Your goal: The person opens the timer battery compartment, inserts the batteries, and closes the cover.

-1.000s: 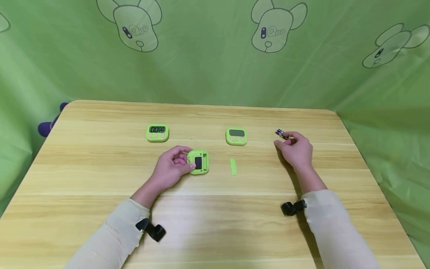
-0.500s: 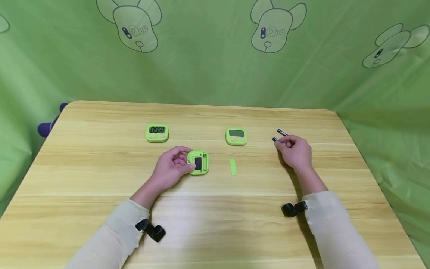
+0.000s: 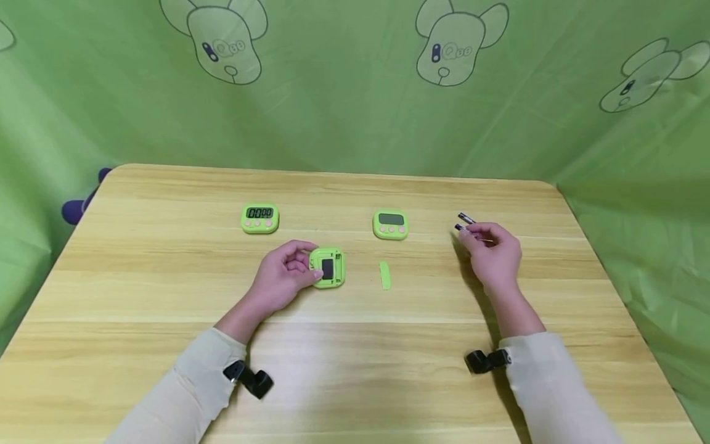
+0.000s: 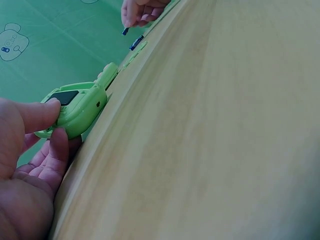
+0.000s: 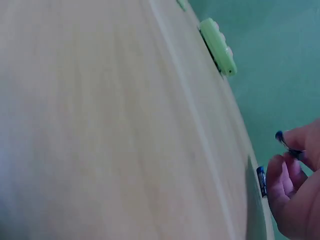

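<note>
My left hand (image 3: 280,277) grips a green digital timer (image 3: 328,269), thumb on its back and fingers beneath. The timer's back faces up, showing a dark rectangle and an uncovered battery slot on its right side. In the right wrist view, a small dark cylindrical battery (image 5: 281,137) is pinched between the thumb and fingers of my right hand (image 3: 496,256). Another battery (image 3: 465,217) lies on the table just beyond those fingers. The green strip-shaped battery cover (image 3: 385,275) lies on the wood to the right of the held timer.
Two more green timers rest face up farther back on the wooden table (image 3: 355,370). The left timer (image 3: 260,219) displays zeros, while the right timer (image 3: 391,225) has a blank screen. A green printed curtain (image 3: 344,111) hangs behind the table's far edge.
The two batteries, close together at first, are now apart. My right hand has drawn slightly back and right with one battery, leaving the other on the table. My left hand keeps the timer still.
</note>
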Tool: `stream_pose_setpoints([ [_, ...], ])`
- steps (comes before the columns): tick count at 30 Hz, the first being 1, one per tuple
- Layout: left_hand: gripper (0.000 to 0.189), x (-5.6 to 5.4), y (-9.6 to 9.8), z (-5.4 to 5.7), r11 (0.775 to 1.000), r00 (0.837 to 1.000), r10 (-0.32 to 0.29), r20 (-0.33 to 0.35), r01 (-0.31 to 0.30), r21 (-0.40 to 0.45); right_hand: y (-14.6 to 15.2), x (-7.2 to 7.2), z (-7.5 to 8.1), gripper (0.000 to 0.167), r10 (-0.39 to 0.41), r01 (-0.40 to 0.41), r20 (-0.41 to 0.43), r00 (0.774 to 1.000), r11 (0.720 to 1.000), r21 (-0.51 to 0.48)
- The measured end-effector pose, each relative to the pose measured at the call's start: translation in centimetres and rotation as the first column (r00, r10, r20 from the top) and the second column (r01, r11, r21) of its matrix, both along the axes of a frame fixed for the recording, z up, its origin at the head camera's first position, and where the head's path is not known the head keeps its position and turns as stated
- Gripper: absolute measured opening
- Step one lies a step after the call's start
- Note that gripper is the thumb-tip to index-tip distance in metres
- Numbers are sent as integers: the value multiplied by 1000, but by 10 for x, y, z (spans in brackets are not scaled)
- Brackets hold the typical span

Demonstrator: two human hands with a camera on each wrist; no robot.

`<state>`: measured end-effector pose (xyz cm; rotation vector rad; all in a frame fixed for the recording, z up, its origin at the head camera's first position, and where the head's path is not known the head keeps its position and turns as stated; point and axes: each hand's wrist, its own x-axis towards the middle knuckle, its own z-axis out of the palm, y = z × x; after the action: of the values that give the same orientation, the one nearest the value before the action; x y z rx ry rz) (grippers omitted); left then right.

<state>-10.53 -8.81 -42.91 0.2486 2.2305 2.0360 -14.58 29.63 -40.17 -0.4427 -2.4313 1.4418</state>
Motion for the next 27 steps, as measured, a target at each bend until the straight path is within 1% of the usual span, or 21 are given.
stream_pose_setpoints([
  [3, 44, 0, 0, 0, 1000, 1000, 0, 3, 0, -1, -4, 2, 4, 21, -48, 43, -46, 998, 993, -112],
  [6, 44, -1, 0, 0, 1000, 1000, 0, 5, 0, -4, -8, 4, 8, 21, -51, 35, -63, 997, 970, -239],
  [8, 44, -1, 0, 0, 1000, 1000, -1, 3, 1, -5, -12, 6, 10, 21, -40, 12, -78, 996, 944, -331],
  [10, 44, -1, 0, 0, 1000, 1000, -1, 1, 1, -5, -15, 8, 10, 25, -26, -14, -90, 996, 910, -415],
  [13, 44, -1, 0, 0, 1000, 1000, -2, -1, 2, -8, -22, 11, 9, 30, -4, -47, -102, 995, 869, -492],
  [14, 44, -1, 0, 0, 1000, 1000, -2, 0, 2, -9, -24, 12, 9, 31, 4, -54, -100, 995, 863, -502],
  [16, 44, -1, 0, 0, 1000, 1000, -1, 1, 1, -9, -30, 15, 8, 30, 27, -67, -87, 996, 865, -497],
  [18, 43, -1, 0, 0, 1000, 1000, -1, 2, 1, -9, -36, 18, 8, 29, 57, -90, -82, 995, 876, -474],
  [22, 43, -1, 0, 0, 1000, 1000, 0, 7, 0, -6, -52, 24, 8, 25, 112, -129, -67, 991, 916, -380],
  [25, 43, -1, 0, 0, 1000, 1000, -1, 9, 1, -6, -66, 31, 9, 24, 149, -156, -47, 988, 930, -334],
  [27, 43, -1, 0, 0, 1000, 1000, 0, 8, 0, -6, -75, 34, 9, 25, 175, -178, -40, 984, 929, -325],
])
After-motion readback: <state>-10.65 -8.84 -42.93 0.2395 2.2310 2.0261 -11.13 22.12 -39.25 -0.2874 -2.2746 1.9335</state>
